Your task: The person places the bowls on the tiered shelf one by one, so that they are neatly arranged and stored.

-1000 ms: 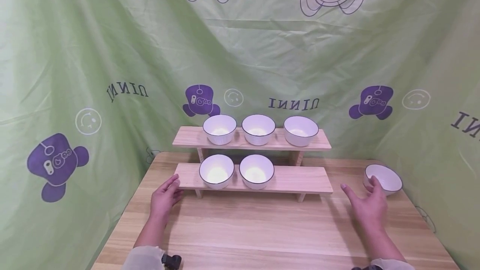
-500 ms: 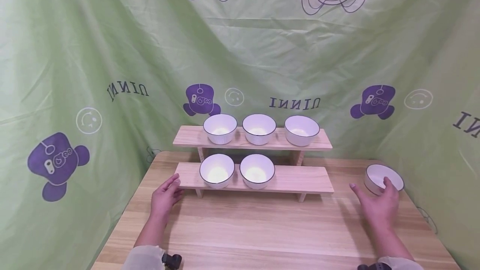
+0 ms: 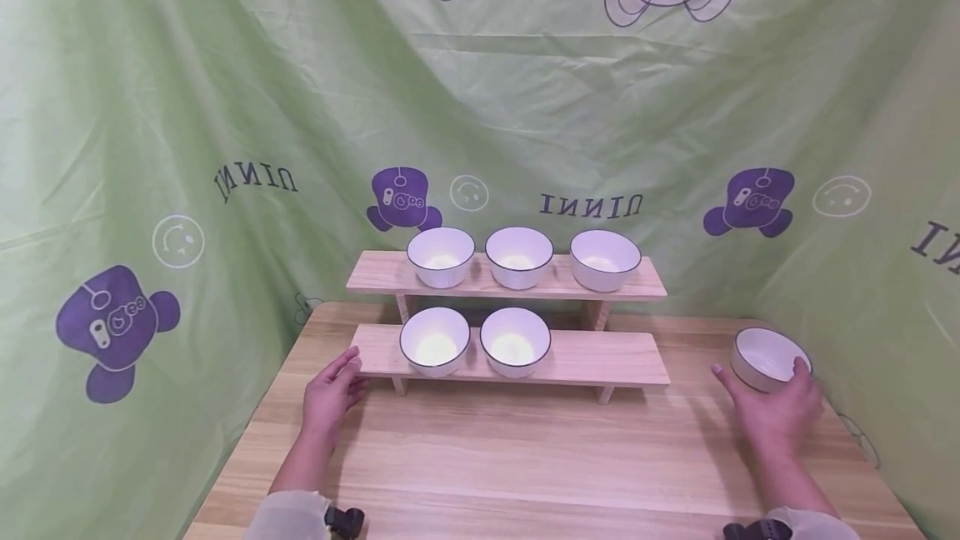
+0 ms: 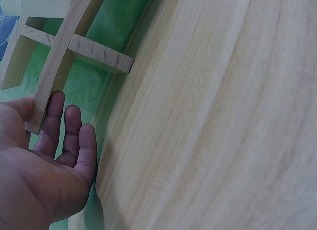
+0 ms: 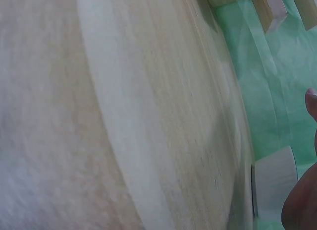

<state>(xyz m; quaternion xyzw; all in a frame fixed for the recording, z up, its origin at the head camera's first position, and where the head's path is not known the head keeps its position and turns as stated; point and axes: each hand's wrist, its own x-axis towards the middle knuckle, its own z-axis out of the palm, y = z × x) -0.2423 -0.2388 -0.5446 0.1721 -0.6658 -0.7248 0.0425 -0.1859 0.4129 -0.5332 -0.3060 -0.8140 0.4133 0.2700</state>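
Observation:
In the head view my left hand (image 3: 327, 397) holds the left end of the lower board of a two-tier wooden stand (image 3: 600, 357). The left wrist view has the thumb above and the fingers under that board end (image 4: 37, 116). My right hand (image 3: 782, 413) is spread around the near side of a white, dark-rimmed bowl (image 3: 767, 354) on the table at right. Its thumb stands apart from the bowl's left side; its fingers reach the right rim, and whether they touch cannot be told. The right wrist view catches only part of the hand beside the bowl (image 5: 275, 188).
Three white bowls stand on the upper board, including the right one (image 3: 603, 261). Two more occupy the lower board, left (image 3: 435, 342) and middle (image 3: 515, 342); bare board lies to their right. A green printed curtain (image 3: 487, 107) hangs behind and beside the wooden table (image 3: 510, 457).
My right hand has moved rightward, its fingers shifting from over the bowl's left side to its right rim. The left hand keeps its place on the board end.

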